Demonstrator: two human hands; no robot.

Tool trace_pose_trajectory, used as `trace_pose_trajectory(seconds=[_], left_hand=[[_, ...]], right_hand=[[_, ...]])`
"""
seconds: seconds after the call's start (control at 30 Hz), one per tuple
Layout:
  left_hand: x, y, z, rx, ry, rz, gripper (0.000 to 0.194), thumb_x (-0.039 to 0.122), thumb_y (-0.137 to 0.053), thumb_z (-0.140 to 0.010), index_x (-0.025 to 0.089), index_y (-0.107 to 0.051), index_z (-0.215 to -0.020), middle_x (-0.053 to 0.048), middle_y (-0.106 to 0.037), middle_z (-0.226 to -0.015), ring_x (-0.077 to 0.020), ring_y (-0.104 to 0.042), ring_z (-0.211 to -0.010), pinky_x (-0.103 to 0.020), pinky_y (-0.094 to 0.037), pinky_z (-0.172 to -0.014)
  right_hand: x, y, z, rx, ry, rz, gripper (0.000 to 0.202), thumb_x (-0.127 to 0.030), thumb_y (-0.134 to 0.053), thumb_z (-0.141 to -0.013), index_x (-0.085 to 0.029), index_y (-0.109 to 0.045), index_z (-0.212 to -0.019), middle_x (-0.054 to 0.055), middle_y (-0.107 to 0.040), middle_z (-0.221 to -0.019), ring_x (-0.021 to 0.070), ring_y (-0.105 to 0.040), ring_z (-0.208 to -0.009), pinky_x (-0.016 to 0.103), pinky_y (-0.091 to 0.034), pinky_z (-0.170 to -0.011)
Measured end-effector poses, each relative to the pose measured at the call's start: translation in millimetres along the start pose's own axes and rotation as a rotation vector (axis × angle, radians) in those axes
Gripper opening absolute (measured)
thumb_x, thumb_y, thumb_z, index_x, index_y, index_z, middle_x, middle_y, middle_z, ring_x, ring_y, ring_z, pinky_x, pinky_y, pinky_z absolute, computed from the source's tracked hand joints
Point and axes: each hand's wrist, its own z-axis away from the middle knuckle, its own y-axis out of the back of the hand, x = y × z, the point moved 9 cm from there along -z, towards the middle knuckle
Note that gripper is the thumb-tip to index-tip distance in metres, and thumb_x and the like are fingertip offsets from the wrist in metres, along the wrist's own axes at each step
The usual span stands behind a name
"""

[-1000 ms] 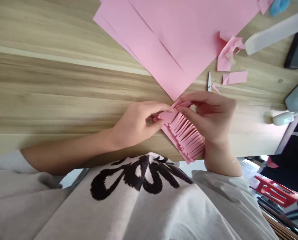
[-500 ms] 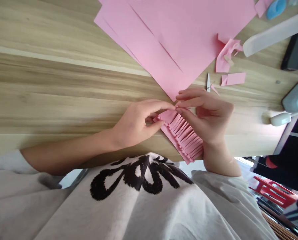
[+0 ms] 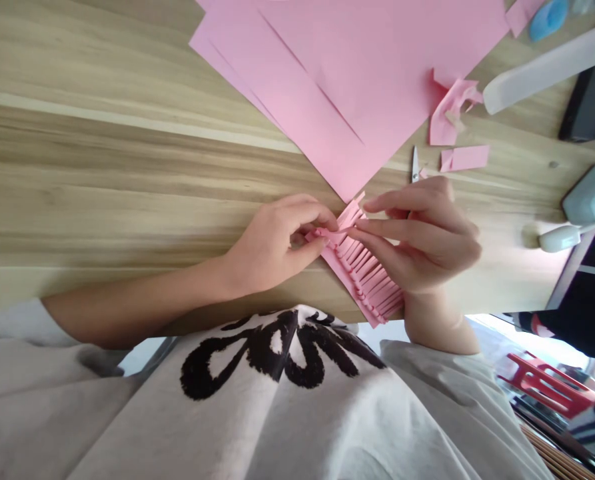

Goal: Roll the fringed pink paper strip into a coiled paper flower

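Observation:
A pink paper piece with a row of narrow cut strips lies slanted near the table's front edge, the strips folded over along one side. My left hand pinches its upper left end between thumb and fingers. Between the thumb and index finger of my right hand is the end of one thin strip, pulled across toward the left fingers. The other fingers of that hand are curled above the strips. Part of the strips' far ends is hidden under my right hand.
Large pink sheets lie beyond my hands on the wooden table. To the right are scissors partly hidden by my hand, paper scraps, a translucent strip, a dark case and a pale blue object.
My right hand has shifted slightly right and turned, drawing a strip up and across. The left fingers have moved back a little, and more of the paper's upper end shows.

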Motion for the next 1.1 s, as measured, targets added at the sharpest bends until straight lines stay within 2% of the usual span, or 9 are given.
trace_pose_trajectory(seconds=[0.13,0.23,0.4,0.57,0.73,0.93,1.1], left_hand=[[-0.4,-0.8,-0.4,-0.01,0.0,0.011,0.01,0.013,-0.063,-0.087,0.014,-0.07,-0.093,-0.005,-0.07,-0.099,-0.0103,-0.066,-0.08,-0.019,-0.053,-0.064],[-0.5,-1.0,-0.6,-0.007,-0.006,0.01,0.01,0.013,-0.063,-0.086,0.014,-0.071,-0.093,-0.006,-0.069,-0.099,-0.0095,-0.065,-0.078,-0.018,-0.051,-0.062],[-0.4,-0.6,-0.5,0.001,-0.001,-0.023,0.01,0.01,-0.066,-0.084,0.013,-0.071,-0.091,-0.004,-0.067,-0.091,-0.008,-0.062,-0.071,-0.019,-0.052,-0.063],[-0.7,-1.7,-0.1,-0.008,0.008,0.063,0.012,0.009,-0.065,-0.085,0.014,-0.067,-0.095,-0.004,-0.068,-0.094,-0.01,-0.067,-0.081,-0.019,-0.057,-0.07],[-0.4,-2.5,0.2,-0.018,0.002,0.162,0.011,0.009,-0.064,-0.086,0.014,-0.063,-0.096,-0.003,-0.069,-0.094,-0.0087,-0.069,-0.08,-0.016,-0.056,-0.067],[3.4,-2.1,-0.7,-0.034,-0.033,0.029,0.015,0.007,-0.063,-0.084,0.014,-0.071,-0.095,-0.005,-0.07,-0.097,-0.0092,-0.066,-0.081,-0.017,-0.054,-0.065],[3.2,-1.7,0.0,-0.022,-0.03,-0.011,0.021,0.006,-0.062,-0.084,0.015,-0.073,-0.1,-0.005,-0.07,-0.099,-0.0083,-0.065,-0.077,-0.017,-0.054,-0.064]], right_hand=[[-4.1,-8.1,-4.1,-0.08,0.003,-0.162,0.024,-0.014,-0.079,-0.077,-0.025,-0.078,-0.099,0.002,-0.079,-0.093,0.0175,-0.074,-0.076,0.031,-0.062,-0.067],[-1.0,-12.9,-5.2,-0.107,-0.055,-0.222,0.026,-0.011,-0.077,-0.079,-0.026,-0.078,-0.1,0.0,-0.079,-0.091,0.0175,-0.075,-0.079,0.03,-0.064,-0.069],[11.0,-9.5,-1.5,-0.008,-0.168,-0.247,0.031,-0.006,-0.077,-0.076,-0.027,-0.078,-0.099,-0.002,-0.079,-0.086,0.0176,-0.075,-0.079,0.031,-0.062,-0.071],[25.6,-6.4,5.3,0.053,-0.35,-0.19,0.023,-0.008,-0.077,-0.076,-0.026,-0.079,-0.091,-0.002,-0.079,-0.084,0.0171,-0.074,-0.075,0.03,-0.06,-0.066],[27.9,-7.4,6.9,0.066,-0.363,-0.217,0.025,-0.006,-0.076,-0.075,-0.026,-0.079,-0.09,-0.002,-0.079,-0.084,0.0172,-0.073,-0.075,0.03,-0.059,-0.067],[23.7,-14.3,5.4,-0.023,-0.309,-0.223,0.025,-0.008,-0.075,-0.077,-0.027,-0.079,-0.092,-0.002,-0.079,-0.084,0.0175,-0.074,-0.075,0.031,-0.061,-0.068],[22.2,-14.7,0.6,-0.056,-0.325,-0.304,0.013,-0.019,-0.073,-0.083,-0.026,-0.08,-0.092,0.001,-0.079,-0.085,0.0183,-0.074,-0.077,0.032,-0.061,-0.069]])
